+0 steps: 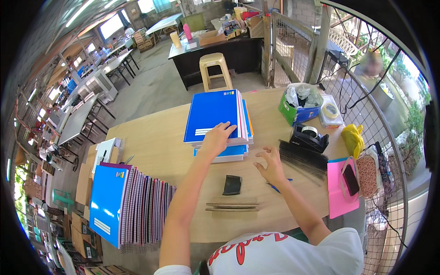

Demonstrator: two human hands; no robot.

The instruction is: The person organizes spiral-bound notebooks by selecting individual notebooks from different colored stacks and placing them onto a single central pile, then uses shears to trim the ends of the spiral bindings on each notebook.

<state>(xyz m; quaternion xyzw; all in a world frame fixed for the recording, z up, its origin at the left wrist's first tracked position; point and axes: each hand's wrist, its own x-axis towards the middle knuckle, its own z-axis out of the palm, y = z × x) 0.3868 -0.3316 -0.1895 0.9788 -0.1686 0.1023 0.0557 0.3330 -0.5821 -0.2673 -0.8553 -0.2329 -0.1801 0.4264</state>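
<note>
Head: notebook stack beneath left grip

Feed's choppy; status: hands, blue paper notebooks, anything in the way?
Left hand on central blue-covered paper notebook stack. Right hand open, near black wire comb strips. Small black block nearer person, clear of stack.

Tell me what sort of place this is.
Likely a notebook-binding workshop: a row of wire-bound notebooks sits at the left of the worktable, what look like black binding coils lie beside the right hand, and long tables stand farther back.
</note>
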